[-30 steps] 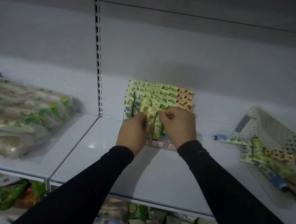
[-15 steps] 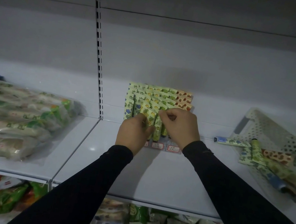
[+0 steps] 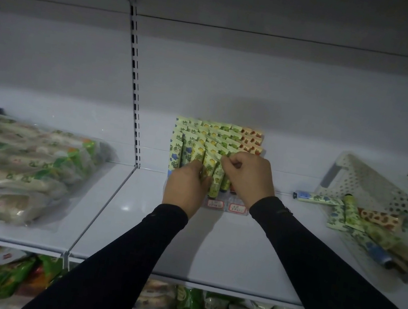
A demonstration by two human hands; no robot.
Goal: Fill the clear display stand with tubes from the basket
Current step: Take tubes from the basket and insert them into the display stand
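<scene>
At right of the frame, the white basket (image 3: 389, 189) holds loose tubes (image 3: 353, 214). Mid-frame, the clear display stand (image 3: 226, 206) carries upright rows. Left hand (image 3: 183, 191) fingers and right hand (image 3: 250, 177) fingers pinch a front-row tube (image 3: 215, 183).

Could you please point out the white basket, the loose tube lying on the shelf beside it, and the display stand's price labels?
white basket (image 3: 370, 178): head view, perforated back wall.
loose tube (image 3: 320, 198): head view, mid-body.
price labels (image 3: 237, 208): head view, right-hand label.
</scene>
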